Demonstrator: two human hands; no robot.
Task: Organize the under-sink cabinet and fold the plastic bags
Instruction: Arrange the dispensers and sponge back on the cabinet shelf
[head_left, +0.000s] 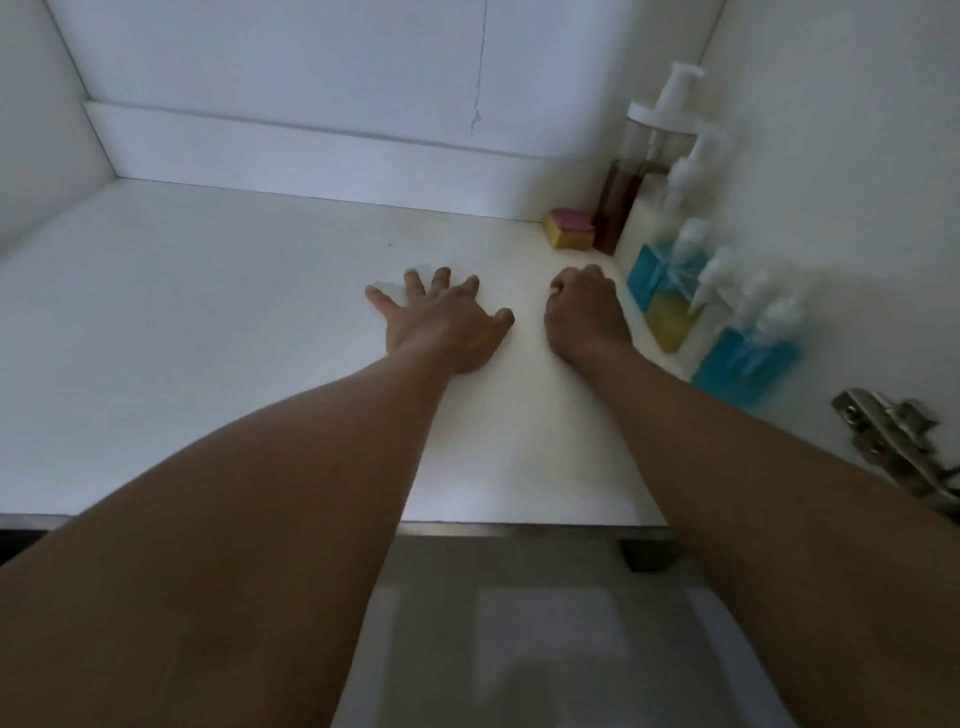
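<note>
Left hand: flat, fingers spread, pressing the cabinet floor in front and to the left of the sponge — probably bracing the reach.
Right hand: curled into a fist just in front of the sponge, nothing seen inside it.
Pump bottles: lined along the wall from beside the sponge forward — likely parked aside to free floor space.
Plastic bags: none in view.

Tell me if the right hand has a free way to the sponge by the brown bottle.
Probably yes: the right hand sits just short of the sponge, with only bare cabinet floor between them.
</note>
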